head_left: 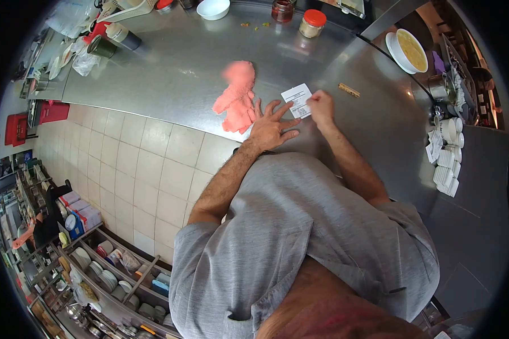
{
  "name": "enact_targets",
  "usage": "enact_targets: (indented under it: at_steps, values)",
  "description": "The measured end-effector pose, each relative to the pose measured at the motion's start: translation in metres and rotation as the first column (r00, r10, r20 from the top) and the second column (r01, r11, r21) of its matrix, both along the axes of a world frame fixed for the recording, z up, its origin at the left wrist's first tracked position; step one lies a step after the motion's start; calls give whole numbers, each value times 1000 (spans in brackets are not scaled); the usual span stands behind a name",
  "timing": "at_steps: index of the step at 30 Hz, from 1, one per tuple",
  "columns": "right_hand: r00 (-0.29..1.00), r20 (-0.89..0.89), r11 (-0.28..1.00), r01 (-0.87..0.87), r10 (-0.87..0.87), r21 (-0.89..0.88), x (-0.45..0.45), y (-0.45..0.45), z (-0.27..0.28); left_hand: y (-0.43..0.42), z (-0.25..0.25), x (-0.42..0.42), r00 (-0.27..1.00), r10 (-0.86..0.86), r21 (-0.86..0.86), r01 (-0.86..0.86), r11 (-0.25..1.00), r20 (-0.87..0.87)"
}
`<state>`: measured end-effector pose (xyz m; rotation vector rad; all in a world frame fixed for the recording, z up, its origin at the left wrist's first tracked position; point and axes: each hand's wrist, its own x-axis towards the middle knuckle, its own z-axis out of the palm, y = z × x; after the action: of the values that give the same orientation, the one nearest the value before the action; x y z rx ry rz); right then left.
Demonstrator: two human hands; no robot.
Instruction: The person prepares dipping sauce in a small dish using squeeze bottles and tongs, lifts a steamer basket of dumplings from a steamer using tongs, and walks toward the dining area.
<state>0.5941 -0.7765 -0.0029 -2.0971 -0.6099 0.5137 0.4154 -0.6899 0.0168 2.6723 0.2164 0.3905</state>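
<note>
A white printed paper slip (pixel 297 97) lies on the steel counter in front of me. My left hand (pixel 270 127) rests on the counter with fingers spread, its fingertips at the slip's left and lower edge. At the slip's right edge, my right hand (pixel 322 107) is closed, its fingers curled together over the paper. What is between those fingers, if anything, is too small to tell. A crumpled pink cloth (pixel 238 99) lies just left of my left hand. To the right of my right hand is a small yellow-brown wooden piece (pixel 349 90), perhaps a clip.
At the back of the steel counter (pixel 175 73) stand a white bowl (pixel 213 9) and a red-lidded jar (pixel 312 24). A bowl of yellow soup (pixel 411 51) sits at the right. Squeeze bottles (pixel 123 35) stand at the left. Stacked white cups (pixel 450 158) line the right edge.
</note>
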Motion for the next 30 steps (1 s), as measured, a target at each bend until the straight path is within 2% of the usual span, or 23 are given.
enact_targets:
  at_steps: [1, 2, 4, 6, 8, 9, 11, 14, 16, 18, 19, 20, 22, 23, 25, 26, 28, 30]
  values:
    - [972, -213, 995, 97, -97, -9, 10, -1, 2, -1, -1, -2, 1000, 0, -8, 0, 1000, -8]
    - [972, -213, 995, 97, -97, -10, 15, -5, -3, -2, -1, -4, 1000, 0, -8, 0, 1000, -8]
    - [998, 51, 999, 41, -42, 6, 24, -8, -12, -1, -1, -2, 1000, -1, -4, 1, 1000, -8]
    - [1000, 27, 1000, -9, 9, -15, 15, -5, 4, -1, -1, -1, 1000, -1, -1, 1, 1000, -7]
    - [992, 24, 982, -117, 122, -149, 9, -2, 13, -1, -1, -2, 1000, -8, 5, 8, 1000, -11]
    - [993, 25, 983, -112, 116, -143, 12, -2, 10, -1, -1, -2, 1000, -5, 4, 5, 1000, -14]
    - [955, -265, 989, -146, 137, -16, 20, -1, 2, -2, 0, -2, 1000, -6, 14, 6, 1000, -14]
    - [928, -318, 981, -183, 194, 62, 23, -3, 2, -3, 4, -1, 1000, 3, -4, -3, 1000, 8]
    - [949, -172, 963, -250, 264, 101, 36, 6, 4, 0, 4, -1, 997, 30, -140, -20, 990, 72]
    - [974, 130, 981, -192, 186, 40, 53, 29, 52, 8, 9, -3, 959, 81, -372, 27, 928, 271]
    - [966, 174, 968, -213, 189, 133, 62, 39, 90, 10, 21, -8, 938, 123, -359, 2, 933, 324]
    - [959, 213, 949, -230, 185, 213, 70, 47, 132, 15, 26, -12, 937, 95, -341, 27, 940, 336]
    - [972, 198, 793, -221, 129, 567, 82, 66, 198, 25, 33, -17, 883, 269, -390, -109, 914, 384]
    - [972, 227, 723, -201, 62, 661, 85, 72, 234, 31, 34, -21, 885, 243, -378, -83, 922, 398]
    - [957, 279, 578, -187, -74, 794, 89, 78, 301, 44, 28, -27, 885, 400, -149, -374, 916, 239]
    - [942, 303, 509, -191, -145, 839, 93, 81, 329, 47, 17, -28, 879, 390, -129, -368, 921, 275]
    - [926, 331, 324, -261, -183, 909, 111, 93, 370, 48, -10, -36, 886, 443, 99, -458, 884, 140]
    - [944, 263, 284, -202, -197, 937, 122, 101, 405, 44, -9, -38, 885, 448, 107, -461, 881, 129]
